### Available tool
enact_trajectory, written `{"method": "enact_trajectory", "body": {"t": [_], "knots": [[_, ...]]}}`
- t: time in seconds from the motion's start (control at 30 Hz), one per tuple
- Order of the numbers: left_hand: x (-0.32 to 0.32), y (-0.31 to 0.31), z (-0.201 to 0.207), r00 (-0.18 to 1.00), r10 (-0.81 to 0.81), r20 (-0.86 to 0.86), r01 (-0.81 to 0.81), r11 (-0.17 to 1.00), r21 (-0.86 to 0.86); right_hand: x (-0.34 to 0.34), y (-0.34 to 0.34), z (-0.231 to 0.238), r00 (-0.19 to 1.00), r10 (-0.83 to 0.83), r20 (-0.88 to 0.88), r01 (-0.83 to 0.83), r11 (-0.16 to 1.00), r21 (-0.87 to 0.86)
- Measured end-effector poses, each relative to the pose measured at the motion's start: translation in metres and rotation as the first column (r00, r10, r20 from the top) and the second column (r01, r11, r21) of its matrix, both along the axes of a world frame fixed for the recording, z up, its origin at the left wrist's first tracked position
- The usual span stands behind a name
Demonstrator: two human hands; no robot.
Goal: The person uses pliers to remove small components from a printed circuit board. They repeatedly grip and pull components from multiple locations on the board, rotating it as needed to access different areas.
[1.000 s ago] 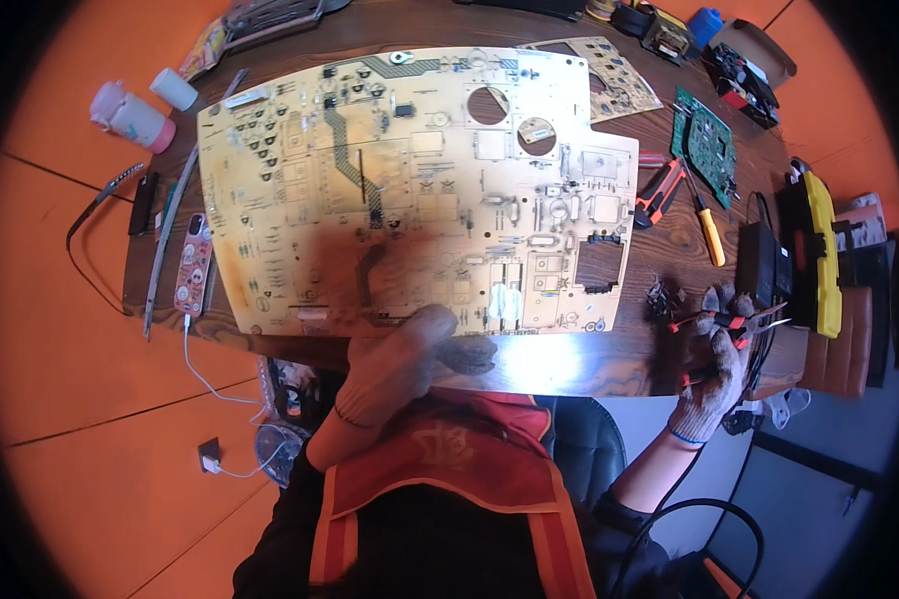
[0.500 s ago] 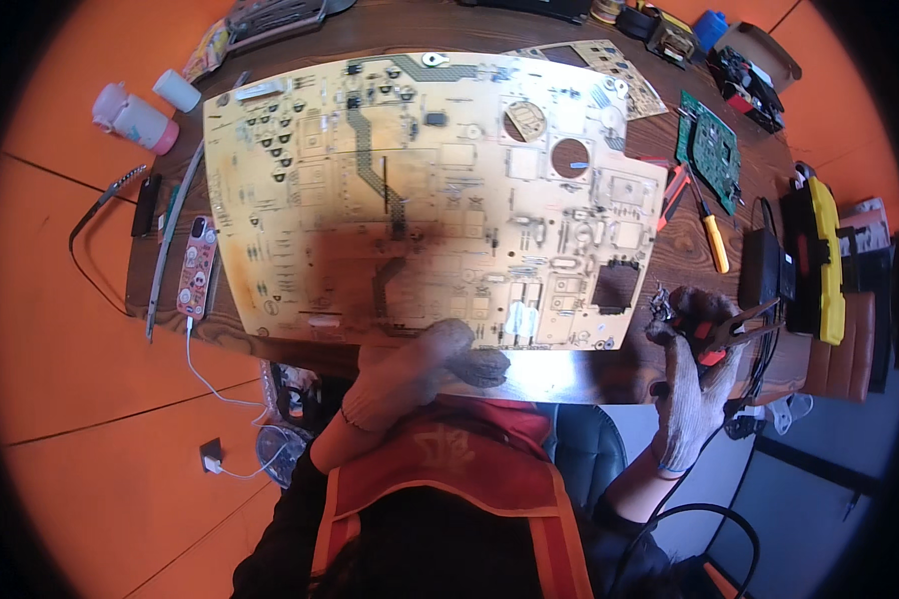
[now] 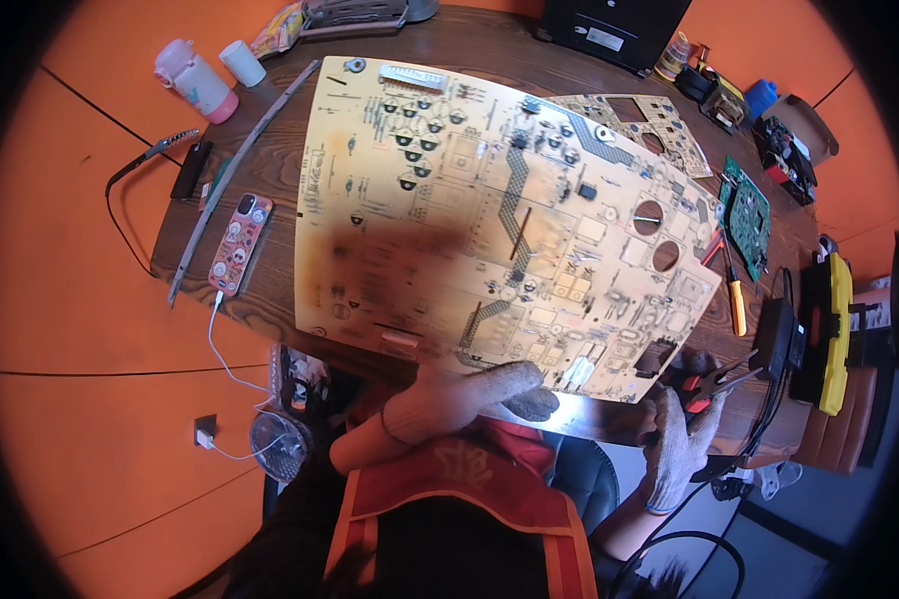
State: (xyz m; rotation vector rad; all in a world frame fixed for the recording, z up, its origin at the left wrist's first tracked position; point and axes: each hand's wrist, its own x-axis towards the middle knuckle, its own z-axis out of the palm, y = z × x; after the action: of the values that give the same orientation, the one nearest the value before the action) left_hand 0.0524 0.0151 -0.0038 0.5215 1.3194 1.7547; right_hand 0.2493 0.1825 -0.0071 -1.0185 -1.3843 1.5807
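At the near left corner of the dark wooden surface lies a pink patterned phone. The white-gloved left hand is clamped on the large tan circuit board, over the near edge, turned more clockwise than earlier. Rightmost, the white-gloved right hand closes around red-handled metal pliers.

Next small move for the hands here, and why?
Probably turn the red-handled pliers in the right hand toward the yellowish circuit board: the left hand grips the board's near edge, while the pliers sit by its near right corner with their tips pointing away from it.
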Motion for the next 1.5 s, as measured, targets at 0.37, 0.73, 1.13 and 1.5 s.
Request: {"method": "enact_trajectory", "body": {"t": [0.37, 0.73, 1.13, 1.5], "knots": [[0.001, -0.003, 0.004, 0.991, -0.084, 0.103, 0.077, 0.994, 0.072, 0.01, -0.016, -0.005, 0.992, -0.01, 0.128, 0.019, 0.997, -0.071], [0.009, -0.01, -0.026, 0.899, -0.17, -0.403, 0.222, 0.971, 0.084, 0.008, -0.018, -0.01, 0.963, -0.193, 0.19, 0.225, 0.96, -0.165], [0.025, -0.01, -0.011, 0.873, 0.104, 0.476, -0.237, 0.944, 0.228, 0.001, -0.018, 0.003, 0.998, -0.043, -0.039, 0.043, 0.999, -0.01], [0.025, 0.007, 0.017, 0.929, 0.311, 0.202, -0.335, 0.938, 0.094, -0.053, -0.004, 0.07, 0.816, -0.215, 0.537, -0.503, 0.195, 0.842]]}}
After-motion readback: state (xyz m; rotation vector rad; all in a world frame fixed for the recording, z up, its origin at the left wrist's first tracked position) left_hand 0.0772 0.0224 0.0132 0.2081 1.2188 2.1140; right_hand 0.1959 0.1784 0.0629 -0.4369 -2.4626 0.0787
